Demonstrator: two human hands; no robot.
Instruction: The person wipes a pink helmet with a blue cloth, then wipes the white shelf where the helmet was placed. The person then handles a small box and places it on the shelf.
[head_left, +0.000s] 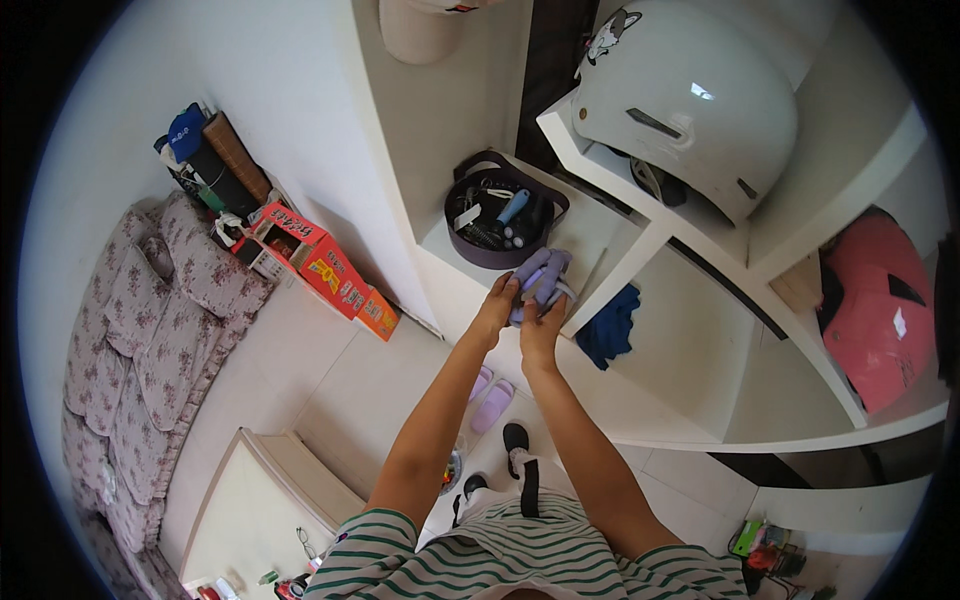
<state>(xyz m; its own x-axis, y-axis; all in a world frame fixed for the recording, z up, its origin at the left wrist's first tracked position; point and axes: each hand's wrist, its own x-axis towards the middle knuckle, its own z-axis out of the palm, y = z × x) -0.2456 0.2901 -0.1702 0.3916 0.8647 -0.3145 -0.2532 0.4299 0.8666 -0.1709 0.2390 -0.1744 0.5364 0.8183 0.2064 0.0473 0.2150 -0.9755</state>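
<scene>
My left hand (496, 309) and my right hand (543, 324) together hold a bundle of soft purple-grey straps or cord (541, 279), looped over itself; its exact kind I cannot tell. The bundle is in front of a white shelf compartment. Just beyond it, a round dark basket (491, 259) with a handle stands in that compartment. Inside the basket lie a blue-handled item (513, 208), a white tag and several small dark things. A crumpled dark blue cloth (611, 326) lies in the compartment to the right.
A white helmet (697, 105) sits on the upper shelf, a pink helmet (881, 311) at the right. Below are purple slippers (493, 406) on the tiled floor. Red cartons (334, 274) stand by the wall, near a floral-covered sofa (142, 352). A pale table (255, 510) is at lower left.
</scene>
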